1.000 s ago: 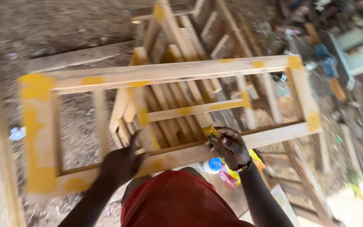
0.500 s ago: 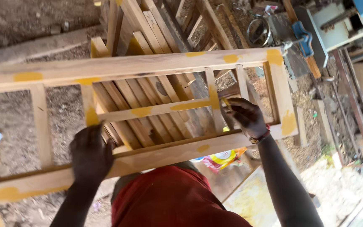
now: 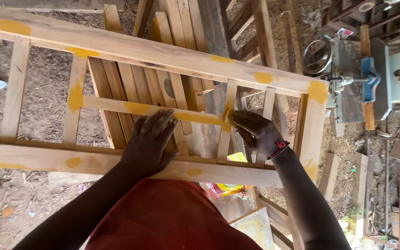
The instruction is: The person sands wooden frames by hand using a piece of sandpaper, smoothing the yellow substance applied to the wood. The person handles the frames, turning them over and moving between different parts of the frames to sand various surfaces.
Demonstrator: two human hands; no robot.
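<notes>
A pale wooden frame (image 3: 130, 48) with slats and yellow filler patches lies across my view. My left hand (image 3: 151, 141) rests flat, fingers spread, on the near rail and the middle crossbar. My right hand (image 3: 255, 132) pinches a small yellowish piece, likely a filler-stained scrap or sandpaper (image 3: 228, 115), against the joint where the crossbar meets an upright slat. A red band sits on my right wrist. My red garment (image 3: 172, 217) fills the bottom of the view.
More slatted frames (image 3: 181, 28) are stacked under this one on sawdust-covered ground. A grey machine with a blue handle (image 3: 366, 78) stands at the right. A yellow and red packet (image 3: 228, 187) lies below the frame. Loose boards lie at the right.
The frame has shifted and tilted in my view. My left hand went from gripping the near rail to lying flat across it. My right hand moved left to the crossbar joint.
</notes>
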